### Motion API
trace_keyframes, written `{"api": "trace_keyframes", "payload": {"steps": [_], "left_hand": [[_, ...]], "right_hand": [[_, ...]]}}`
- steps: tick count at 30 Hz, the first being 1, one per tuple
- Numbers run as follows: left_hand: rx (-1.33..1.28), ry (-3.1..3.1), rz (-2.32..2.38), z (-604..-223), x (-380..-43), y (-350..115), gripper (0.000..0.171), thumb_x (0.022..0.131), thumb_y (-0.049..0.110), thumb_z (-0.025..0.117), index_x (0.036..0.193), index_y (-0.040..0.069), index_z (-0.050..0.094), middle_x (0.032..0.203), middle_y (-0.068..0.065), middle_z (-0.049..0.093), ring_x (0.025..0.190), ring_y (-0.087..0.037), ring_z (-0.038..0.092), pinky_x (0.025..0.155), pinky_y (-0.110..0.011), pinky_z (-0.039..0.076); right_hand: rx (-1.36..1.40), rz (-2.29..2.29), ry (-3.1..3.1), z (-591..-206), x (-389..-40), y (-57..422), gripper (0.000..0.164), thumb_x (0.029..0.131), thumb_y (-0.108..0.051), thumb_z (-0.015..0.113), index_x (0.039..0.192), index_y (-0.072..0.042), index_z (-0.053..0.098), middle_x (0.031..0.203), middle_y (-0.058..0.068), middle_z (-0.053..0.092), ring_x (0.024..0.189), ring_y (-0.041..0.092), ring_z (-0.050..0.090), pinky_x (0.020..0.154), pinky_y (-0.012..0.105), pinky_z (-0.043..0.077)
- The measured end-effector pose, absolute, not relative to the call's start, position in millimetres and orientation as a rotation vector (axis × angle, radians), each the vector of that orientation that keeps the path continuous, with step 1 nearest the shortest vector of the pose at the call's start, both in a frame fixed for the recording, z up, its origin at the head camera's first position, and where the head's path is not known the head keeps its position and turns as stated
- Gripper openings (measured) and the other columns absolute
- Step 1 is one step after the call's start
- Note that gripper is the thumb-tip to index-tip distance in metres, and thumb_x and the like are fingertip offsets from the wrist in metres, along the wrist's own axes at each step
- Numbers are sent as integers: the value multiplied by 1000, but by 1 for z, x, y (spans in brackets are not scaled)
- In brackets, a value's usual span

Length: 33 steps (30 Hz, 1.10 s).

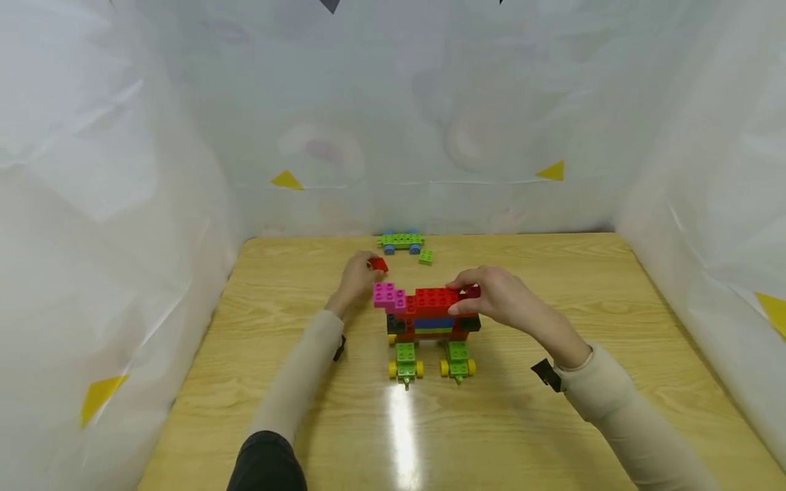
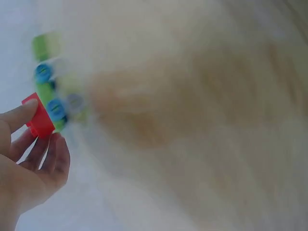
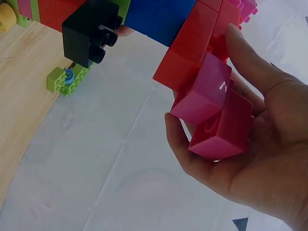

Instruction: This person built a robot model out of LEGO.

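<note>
Near the back of the table, my left hand (image 1: 356, 276) pinches a red brick (image 1: 379, 264); the left wrist view shows the red brick (image 2: 43, 119) between thumb and fingers. My right hand (image 1: 500, 296) grips the upper right end of a toy built from large bricks (image 1: 432, 302). Pink bricks (image 1: 387, 294) stick out at its top left, and green wheeled bases (image 1: 405, 354) with yellow wheels are at its bottom. In the right wrist view, thumb and fingers lie around its red bricks, beside two dark pink bricks (image 3: 207, 91). A black brick (image 3: 86, 38) juts out lower on the toy.
At the table's back edge stands a green wheeled base (image 1: 402, 240) with blue wheels, and a small green brick (image 1: 426, 257) lies beside it. White sheeting (image 1: 399, 102) with yellow triangles (image 1: 286, 180) encloses the wooden table (image 1: 258, 361) at the back and sides.
</note>
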<state>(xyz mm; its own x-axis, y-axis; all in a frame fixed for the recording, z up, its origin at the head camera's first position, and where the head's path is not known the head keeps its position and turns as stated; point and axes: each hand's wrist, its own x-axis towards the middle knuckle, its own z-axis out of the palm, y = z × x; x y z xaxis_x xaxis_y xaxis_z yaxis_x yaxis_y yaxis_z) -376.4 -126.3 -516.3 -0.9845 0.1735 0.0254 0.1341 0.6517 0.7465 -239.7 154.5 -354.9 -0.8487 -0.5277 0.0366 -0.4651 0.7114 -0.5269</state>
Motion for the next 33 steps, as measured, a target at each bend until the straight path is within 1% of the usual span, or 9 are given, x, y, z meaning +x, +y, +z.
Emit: {"api": "trace_keyframes", "payload": {"steps": [3, 7, 12, 17, 20, 22, 24, 26, 33], "left_hand": [[314, 2821, 1387, -491, -375, -135, 35, 90, 11, 69, 120, -4, 59, 114, -18, 58, 102, -32, 56, 87, -42, 48], [455, 2862, 1475, -447, -363, -139, 40, 87, 16, 73, 120, -3, 61, 114, -19, 60, 104, -33, 57, 85, -42, 49], [717, 2872, 1428, -384, -322, -125, 40, 87, 22, 73, 121, 3, 63, 113, -10, 61, 101, -26, 58, 80, -38, 52], [1022, 2780, 1133, -341, -281, -97, 37, 88, 26, 72, 119, 8, 65, 107, -3, 60, 97, -18, 56, 83, -31, 49], [1114, 2781, 945, -332, -271, -82, 33, 86, 26, 74, 113, 8, 67, 101, -1, 59, 94, -15, 56, 81, -28, 48], [1143, 2797, 866, -331, -269, -75, 30, 84, 25, 76, 106, 8, 67, 98, -1, 58, 90, -15, 56, 79, -27, 47], [1161, 2799, 809, -332, -269, -70, 29, 83, 26, 77, 103, 8, 66, 97, -1, 58, 89, -15, 57, 78, -26, 48], [1166, 2774, 795, -334, -270, -67, 27, 83, 25, 77, 101, 8, 66, 96, -1, 57, 89, -15, 57, 78, -26, 48], [1165, 2715, 806, -341, -271, -65, 27, 82, 24, 78, 101, 9, 66, 95, -1, 59, 91, -15, 57, 78, -25, 48]], "right_hand": [[-804, -802, 2816, -355, -243, 155, 38, 82, -29, 77, 112, -7, 71, 108, 7, 69, 95, 24, 63, 79, 42, 52], [-802, -796, 2825, -357, -245, 156, 37, 82, -29, 77, 112, -8, 71, 107, 6, 70, 92, 23, 63, 77, 41, 52], [-808, -788, 2824, -358, -246, 158, 37, 82, -29, 77, 112, -9, 71, 103, 4, 71, 90, 21, 63, 75, 40, 52], [-827, -787, 2845, -357, -249, 160, 35, 81, -28, 78, 108, -8, 72, 97, 3, 71, 78, 15, 60, 66, 33, 51], [-854, -806, 2841, -357, -252, 161, 33, 81, -27, 78, 107, -8, 72, 93, 2, 70, 73, 12, 59, 63, 30, 50], [-871, -819, 2834, -357, -254, 160, 32, 81, -27, 78, 106, -8, 72, 91, 0, 70, 73, 10, 59, 63, 29, 50], [-888, -827, 2829, -358, -255, 160, 31, 81, -26, 78, 105, -9, 72, 90, -1, 70, 72, 9, 59, 63, 28, 50], [-899, -830, 2829, -359, -256, 159, 30, 81, -26, 78, 104, -9, 72, 88, -2, 70, 70, 8, 59, 62, 28, 50], [-894, -833, 2833, -360, -256, 156, 28, 81, -25, 79, 103, -10, 72, 86, -3, 69, 70, 8, 59, 61, 28, 50]]}}
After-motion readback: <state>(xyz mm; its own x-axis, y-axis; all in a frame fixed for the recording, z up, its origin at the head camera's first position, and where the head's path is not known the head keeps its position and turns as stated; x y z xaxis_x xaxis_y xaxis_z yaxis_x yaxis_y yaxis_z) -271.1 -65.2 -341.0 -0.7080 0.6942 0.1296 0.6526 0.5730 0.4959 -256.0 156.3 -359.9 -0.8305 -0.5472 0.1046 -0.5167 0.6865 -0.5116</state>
